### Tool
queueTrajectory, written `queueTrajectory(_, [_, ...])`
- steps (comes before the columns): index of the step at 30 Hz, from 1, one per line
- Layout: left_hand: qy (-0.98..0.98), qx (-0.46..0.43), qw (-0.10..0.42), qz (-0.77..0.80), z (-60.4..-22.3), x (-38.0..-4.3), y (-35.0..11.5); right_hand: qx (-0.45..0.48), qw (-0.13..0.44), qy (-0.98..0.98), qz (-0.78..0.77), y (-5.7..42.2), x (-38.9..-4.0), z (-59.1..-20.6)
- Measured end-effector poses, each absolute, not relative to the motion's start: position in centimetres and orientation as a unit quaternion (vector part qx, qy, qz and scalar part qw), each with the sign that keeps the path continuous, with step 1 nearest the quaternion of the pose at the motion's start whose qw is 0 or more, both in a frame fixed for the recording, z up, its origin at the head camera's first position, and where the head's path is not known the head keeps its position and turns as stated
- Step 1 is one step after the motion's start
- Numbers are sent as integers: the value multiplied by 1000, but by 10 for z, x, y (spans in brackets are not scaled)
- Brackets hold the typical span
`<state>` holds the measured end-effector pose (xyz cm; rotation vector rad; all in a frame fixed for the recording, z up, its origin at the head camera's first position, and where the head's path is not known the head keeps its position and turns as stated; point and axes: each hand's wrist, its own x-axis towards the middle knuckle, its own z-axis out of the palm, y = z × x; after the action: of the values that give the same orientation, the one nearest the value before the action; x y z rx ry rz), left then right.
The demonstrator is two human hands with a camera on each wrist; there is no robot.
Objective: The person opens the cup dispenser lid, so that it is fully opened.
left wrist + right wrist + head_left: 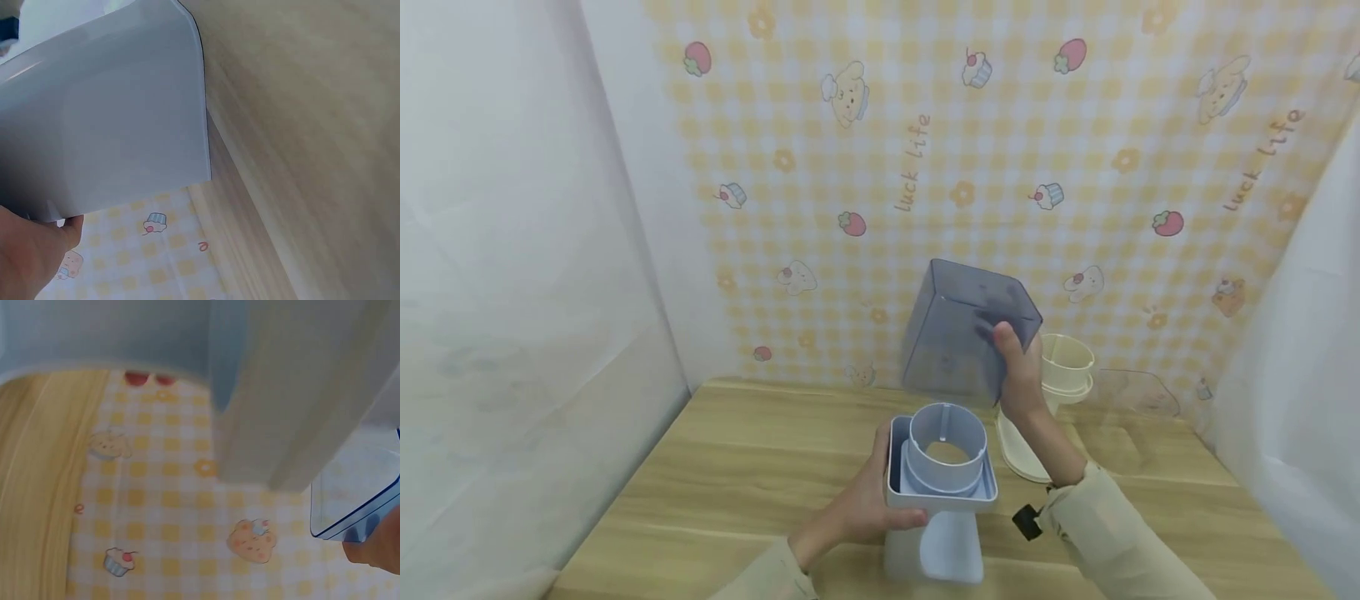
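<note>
My left hand (880,496) grips the side of a blue-grey plastic stand (951,542), which has a square tray top and a round collar (947,450). In the left wrist view, fingers of the left hand (34,253) show at the edge of a broad, smooth grey panel (119,119) of it. A see-through, bluish square container (962,333) is tilted above the collar and apart from it. My right hand (1026,375) holds its right side, thumb on the near wall. In the right wrist view, fingertips (381,540) press on the container's (359,481) edge.
Behind the right forearm stands a cream stand (1026,450) with a similar round collar (1067,362). A clear container (1135,392) lies to its right at the back of the wooden table (737,475). A checked cloth (820,275) hangs behind, with white sheets at both sides.
</note>
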<state>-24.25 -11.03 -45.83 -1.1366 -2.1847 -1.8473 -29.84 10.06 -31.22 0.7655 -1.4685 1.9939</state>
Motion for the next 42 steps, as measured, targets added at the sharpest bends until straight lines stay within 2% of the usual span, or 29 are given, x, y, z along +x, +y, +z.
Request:
queueTrajectory(5, [-681,-384,24,-623,-461,-242,-110,256,267,-612,699,103,-329,-339])
queueTrajectory(11, [-672,-387,20,-631,-463,-241,-111,230,237,-721,609,99,-358,-388])
queueTrajectory(21, [-672,-393,27,-628,-463,-240,-110,166,127,-822,529,90,-375,-465])
queueTrajectory(24, [-674,-390,30,-627,-464,-240,-111,158,93,-825,534,89,-372,-474])
queueTrajectory(31, [-675,-391,38,-625,-465,-238,-112,171,64,-834,521,88,-373,-475])
queueTrajectory(35, [-677,-389,37,-623,-464,-238,-112,161,24,-832,530,94,-374,-474])
queueTrajectory(42, [-681,-379,31,-626,-464,-239,-111,257,66,-813,518,115,-382,-480])
